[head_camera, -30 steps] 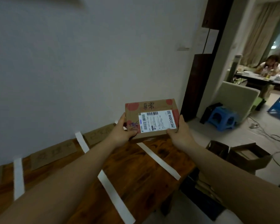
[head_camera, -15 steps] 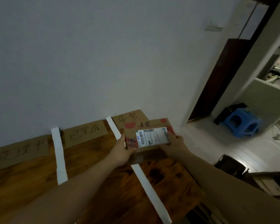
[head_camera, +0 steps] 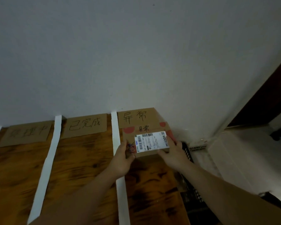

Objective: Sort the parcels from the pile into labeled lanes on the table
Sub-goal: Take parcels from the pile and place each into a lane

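I hold a small cardboard parcel with red dots, handwritten characters and a white shipping label. My left hand grips its left end, my right hand its right end. The parcel is low over the far end of the rightmost lane of the wooden table, just in front of that lane's cardboard sign, whose characters match those on the parcel. Whether the parcel touches the table is unclear.
White tape strips divide the table into lanes. Two more cardboard signs lie at the far edge against the white wall. A black crate stands beside the table's right edge; a dark doorway is at right.
My view has swung left from the room to the table. Both hands have carried the parcel forward and down to the far end of the rightmost lane.
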`<state>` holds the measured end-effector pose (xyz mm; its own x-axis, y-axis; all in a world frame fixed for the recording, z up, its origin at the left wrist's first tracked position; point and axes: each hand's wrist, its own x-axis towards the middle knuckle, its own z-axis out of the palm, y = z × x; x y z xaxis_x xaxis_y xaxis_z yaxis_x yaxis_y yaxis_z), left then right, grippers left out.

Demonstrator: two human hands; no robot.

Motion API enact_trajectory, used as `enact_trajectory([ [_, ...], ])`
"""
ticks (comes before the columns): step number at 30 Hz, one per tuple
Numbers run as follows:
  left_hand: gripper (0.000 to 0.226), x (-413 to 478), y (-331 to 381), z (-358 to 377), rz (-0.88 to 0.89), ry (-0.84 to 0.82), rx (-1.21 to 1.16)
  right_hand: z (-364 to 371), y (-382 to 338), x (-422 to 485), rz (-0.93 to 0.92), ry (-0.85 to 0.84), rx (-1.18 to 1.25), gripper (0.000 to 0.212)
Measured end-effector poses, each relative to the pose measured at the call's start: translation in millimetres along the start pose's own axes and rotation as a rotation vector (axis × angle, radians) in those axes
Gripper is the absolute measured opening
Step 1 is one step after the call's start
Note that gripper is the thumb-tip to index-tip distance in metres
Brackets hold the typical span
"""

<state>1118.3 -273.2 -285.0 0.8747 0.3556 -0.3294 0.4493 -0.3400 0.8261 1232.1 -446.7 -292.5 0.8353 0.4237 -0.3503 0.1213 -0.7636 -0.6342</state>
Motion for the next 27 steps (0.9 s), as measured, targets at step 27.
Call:
enact_trajectory([
  [27, 0.076, -347.5, -161.2, -404.0, -0.354, 0.627, 0.375, 230.6, -420.0, -205.8, -0.691, -0.278, -0.336, 0.074],
])
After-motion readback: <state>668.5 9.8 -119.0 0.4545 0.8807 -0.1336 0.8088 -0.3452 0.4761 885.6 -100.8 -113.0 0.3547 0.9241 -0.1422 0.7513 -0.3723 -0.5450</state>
